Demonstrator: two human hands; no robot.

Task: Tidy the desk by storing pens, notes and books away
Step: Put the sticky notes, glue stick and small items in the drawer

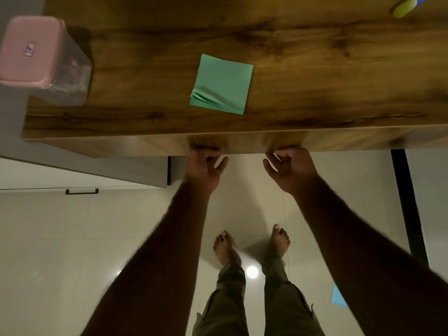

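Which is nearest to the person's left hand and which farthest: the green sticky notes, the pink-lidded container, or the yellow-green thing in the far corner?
From the left hand, gripping the desk's front edge:
1. Green sticky notes, just beyond the hand, mid-desk.
2. Pink-lidded container, on the desk's left end.
3. Yellow-green object, far right corner, partly cut off.

Dim, warm light; glare spot on the glossy floor, motion blur, edges bent by wide-angle distortion.

home room, wooden desk, tiled floor, bare feet
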